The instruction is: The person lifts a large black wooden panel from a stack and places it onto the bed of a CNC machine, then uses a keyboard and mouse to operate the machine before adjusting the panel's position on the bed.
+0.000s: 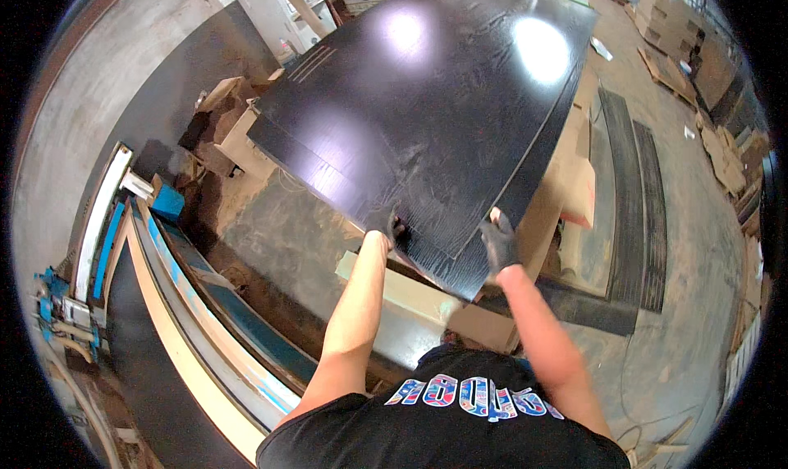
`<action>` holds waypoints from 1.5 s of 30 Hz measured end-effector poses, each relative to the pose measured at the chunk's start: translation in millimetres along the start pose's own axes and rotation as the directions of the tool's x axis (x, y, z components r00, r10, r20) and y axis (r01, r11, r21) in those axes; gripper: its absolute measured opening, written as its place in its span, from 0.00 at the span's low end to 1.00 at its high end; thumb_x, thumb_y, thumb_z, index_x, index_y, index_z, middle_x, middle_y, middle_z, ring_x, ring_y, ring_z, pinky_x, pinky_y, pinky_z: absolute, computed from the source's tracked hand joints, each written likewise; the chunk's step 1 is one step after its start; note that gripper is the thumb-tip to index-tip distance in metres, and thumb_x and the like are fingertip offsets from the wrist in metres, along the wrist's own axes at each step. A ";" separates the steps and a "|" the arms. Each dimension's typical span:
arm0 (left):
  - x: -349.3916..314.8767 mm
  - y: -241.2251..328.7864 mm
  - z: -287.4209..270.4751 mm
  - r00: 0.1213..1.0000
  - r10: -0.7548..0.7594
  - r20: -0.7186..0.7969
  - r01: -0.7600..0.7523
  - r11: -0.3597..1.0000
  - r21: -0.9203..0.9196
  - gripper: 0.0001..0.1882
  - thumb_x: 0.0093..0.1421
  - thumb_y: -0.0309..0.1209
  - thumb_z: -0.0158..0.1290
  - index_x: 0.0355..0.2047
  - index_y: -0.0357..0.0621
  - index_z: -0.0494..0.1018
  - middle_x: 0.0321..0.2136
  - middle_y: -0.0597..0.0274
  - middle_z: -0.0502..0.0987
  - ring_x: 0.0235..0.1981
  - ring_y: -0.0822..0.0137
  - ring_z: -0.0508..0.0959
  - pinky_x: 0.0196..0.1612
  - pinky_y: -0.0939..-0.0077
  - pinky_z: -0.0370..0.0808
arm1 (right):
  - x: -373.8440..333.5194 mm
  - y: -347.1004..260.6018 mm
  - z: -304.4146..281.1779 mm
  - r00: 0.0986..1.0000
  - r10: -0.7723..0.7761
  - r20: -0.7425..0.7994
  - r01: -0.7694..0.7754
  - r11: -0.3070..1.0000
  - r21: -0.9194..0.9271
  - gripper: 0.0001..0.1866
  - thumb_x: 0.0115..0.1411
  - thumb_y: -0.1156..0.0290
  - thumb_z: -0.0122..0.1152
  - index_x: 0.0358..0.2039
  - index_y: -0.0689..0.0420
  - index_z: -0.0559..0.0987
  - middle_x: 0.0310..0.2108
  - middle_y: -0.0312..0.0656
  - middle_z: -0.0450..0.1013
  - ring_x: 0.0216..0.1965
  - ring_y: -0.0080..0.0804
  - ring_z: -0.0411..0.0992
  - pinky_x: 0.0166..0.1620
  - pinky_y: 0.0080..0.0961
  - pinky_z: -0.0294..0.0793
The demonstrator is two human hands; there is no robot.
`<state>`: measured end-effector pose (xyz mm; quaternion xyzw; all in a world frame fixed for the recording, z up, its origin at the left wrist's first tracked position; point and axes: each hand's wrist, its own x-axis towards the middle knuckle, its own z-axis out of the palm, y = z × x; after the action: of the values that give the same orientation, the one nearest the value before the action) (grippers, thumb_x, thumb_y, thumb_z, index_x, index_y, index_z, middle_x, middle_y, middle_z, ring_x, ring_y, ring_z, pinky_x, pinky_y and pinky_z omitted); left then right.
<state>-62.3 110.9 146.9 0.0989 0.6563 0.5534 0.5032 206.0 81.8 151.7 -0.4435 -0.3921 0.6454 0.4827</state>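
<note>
A large, glossy black wood-grain panel (369, 116) lies in front of me, with bright lights reflected in it. A narrower raised layer with grooved lines shows along its near and right edges; I cannot tell if it is a separate sheet. Dark gloves cover both hands, and some bare fingertips show. My left hand (383, 224) is closed on the panel's near edge, its fingers partly hidden against the black surface. On the near right edge, my right hand (498, 243) grips the panel with the fingers bent around it.
Long boards and strips (193, 305) lean in a row at lower left. Cardboard (484, 325) lies beneath the panel's near corner. Black slats (624, 198) lie on the right, with stacked boxes (665, 18) farther back. A white cabinet (267, 13) stands at far left.
</note>
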 end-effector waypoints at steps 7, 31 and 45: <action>71.8 -27.9 20.2 0.995 -0.060 0.082 0.082 0.948 -0.308 0.21 0.54 0.38 0.60 0.48 0.49 0.73 0.34 0.62 0.74 0.32 0.60 0.71 0.32 0.63 0.72 | -13.2 24.1 43.8 0.995 0.058 -0.078 -0.041 0.979 0.202 0.43 0.55 0.72 0.58 0.69 0.50 0.49 0.68 0.38 0.53 0.67 0.37 0.51 0.68 0.43 0.44; 69.0 -26.6 6.2 0.954 -0.097 0.283 0.155 0.969 -0.190 0.31 0.68 0.49 0.45 0.60 0.35 0.65 0.61 0.51 0.67 0.62 0.47 0.65 0.66 0.43 0.57 | 70.5 66.7 39.4 0.968 0.148 -0.202 -0.136 0.988 0.072 0.18 0.55 0.75 0.67 0.47 0.59 0.76 0.46 0.44 0.76 0.47 0.38 0.74 0.47 0.37 0.75; -6.3 -101.5 7.3 0.968 -0.018 0.251 0.015 1.000 0.011 0.28 0.68 0.53 0.44 0.37 0.37 0.76 0.35 0.53 0.79 0.35 0.51 0.76 0.35 0.52 0.74 | -30.0 21.3 -24.5 0.942 0.149 -0.301 -0.227 0.943 -0.245 0.15 0.54 0.64 0.70 0.38 0.59 0.79 0.28 0.38 0.73 0.30 0.29 0.69 0.36 0.34 0.70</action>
<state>-10.4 73.8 67.4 0.1651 0.5908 0.5292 0.5862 227.7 49.7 130.3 -0.6284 -0.3620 0.5591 0.4018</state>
